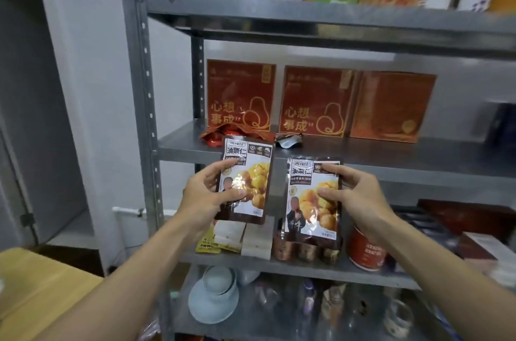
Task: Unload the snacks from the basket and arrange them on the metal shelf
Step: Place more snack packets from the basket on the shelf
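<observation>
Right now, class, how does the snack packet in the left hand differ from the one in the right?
The left packet is held higher; the right packet sits lower. The left packet leans slightly rightward; the right packet is nearly upright. Both show the same design, front facing us.

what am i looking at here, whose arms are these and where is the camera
There is no machine here. These are a person's two bare arms, seen by one camera worn on their head, which looks forward and down. The left hand holds one snack packet and the right hand holds a matching second packet. Both packets are upright and face the camera, in front of a grey metal shelf. On the middle board behind them, three orange-red boxes stand in a row, and a small red wrapper lies in front. The board below holds more packets and a red tub. Pale blue bowls sit lower still. No basket is in view.
</observation>
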A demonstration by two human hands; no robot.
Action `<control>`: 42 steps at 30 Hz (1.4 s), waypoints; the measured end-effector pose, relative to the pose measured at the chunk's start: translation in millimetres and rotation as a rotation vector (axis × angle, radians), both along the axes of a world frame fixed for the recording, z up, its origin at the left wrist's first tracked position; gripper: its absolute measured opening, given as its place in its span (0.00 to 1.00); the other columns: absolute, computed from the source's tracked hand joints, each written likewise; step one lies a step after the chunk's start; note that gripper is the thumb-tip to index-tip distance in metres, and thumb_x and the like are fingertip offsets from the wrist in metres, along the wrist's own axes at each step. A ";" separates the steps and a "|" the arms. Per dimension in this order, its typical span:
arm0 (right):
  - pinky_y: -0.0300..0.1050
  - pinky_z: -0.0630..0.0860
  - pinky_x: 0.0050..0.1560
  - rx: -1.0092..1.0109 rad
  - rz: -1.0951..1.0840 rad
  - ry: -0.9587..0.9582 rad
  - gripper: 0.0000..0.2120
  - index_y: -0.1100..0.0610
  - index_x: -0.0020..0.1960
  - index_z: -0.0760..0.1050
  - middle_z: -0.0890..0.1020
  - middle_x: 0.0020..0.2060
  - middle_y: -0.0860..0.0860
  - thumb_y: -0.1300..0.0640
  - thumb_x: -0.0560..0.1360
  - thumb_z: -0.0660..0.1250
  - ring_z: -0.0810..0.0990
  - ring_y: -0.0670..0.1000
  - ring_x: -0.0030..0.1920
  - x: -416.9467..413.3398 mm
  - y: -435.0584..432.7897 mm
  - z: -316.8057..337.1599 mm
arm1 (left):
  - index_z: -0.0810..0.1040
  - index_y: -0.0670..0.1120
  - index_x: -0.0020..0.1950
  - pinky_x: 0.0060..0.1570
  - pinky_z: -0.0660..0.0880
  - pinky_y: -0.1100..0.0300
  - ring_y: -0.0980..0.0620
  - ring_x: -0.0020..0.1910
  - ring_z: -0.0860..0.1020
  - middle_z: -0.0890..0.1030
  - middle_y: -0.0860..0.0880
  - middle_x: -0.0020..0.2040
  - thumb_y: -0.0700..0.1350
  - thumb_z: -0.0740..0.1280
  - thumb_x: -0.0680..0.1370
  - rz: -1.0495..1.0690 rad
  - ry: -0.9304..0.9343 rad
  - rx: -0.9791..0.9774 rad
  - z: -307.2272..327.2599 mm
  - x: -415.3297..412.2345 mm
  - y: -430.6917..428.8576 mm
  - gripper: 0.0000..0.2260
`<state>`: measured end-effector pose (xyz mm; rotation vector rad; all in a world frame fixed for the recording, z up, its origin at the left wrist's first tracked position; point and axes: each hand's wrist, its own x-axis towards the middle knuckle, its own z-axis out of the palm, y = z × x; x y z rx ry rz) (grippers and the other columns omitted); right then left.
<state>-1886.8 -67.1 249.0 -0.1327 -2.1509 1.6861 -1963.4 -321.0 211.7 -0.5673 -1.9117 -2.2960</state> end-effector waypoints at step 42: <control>0.33 0.76 0.40 0.076 -0.122 -0.115 0.03 0.57 0.47 0.81 0.85 0.39 0.49 0.63 0.75 0.72 0.84 0.44 0.40 -288.2 164.2 10.7 | 0.83 0.51 0.58 0.38 0.66 0.83 0.75 0.41 0.76 0.80 0.65 0.45 0.52 0.71 0.75 -0.102 0.028 -0.595 50.5 -269.6 214.9 0.13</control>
